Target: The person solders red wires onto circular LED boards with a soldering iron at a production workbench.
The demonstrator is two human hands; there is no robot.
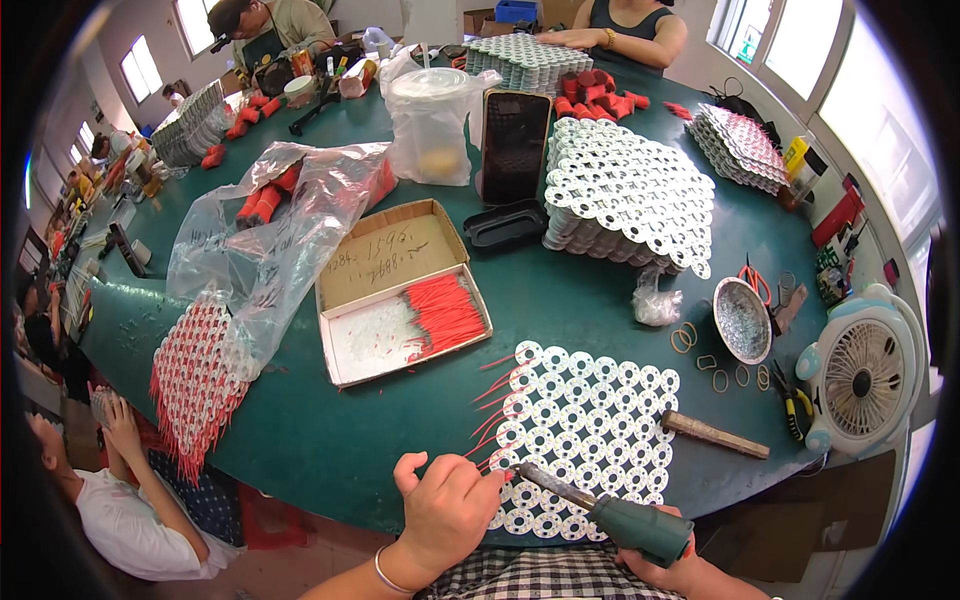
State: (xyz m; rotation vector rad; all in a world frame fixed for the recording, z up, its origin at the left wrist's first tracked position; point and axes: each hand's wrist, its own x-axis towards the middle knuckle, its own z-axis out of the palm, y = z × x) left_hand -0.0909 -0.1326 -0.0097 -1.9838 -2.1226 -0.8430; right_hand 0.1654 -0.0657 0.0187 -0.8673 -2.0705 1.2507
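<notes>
Left hand [447, 508] fingers pinch red stick [486, 462]; right hand [668, 570] grips tool [610, 512].

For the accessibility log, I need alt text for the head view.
The person's left hand pinches a thin red stick at a white panel of ringed discs on a dark green table, while the right hand holds a green-handled metal tool against it. An open cardboard box of red sticks lies behind.

**Green worktop, crowded**

On the worktop [560, 290]: a honeycomb sheet of white rings [590, 425] at the near edge, a cardboard box of red sticks [405, 290] mid-table, a white ring stack [630, 195] behind, a metal bowl [742, 318] and small fan [865, 372] toward the right edge.
</notes>
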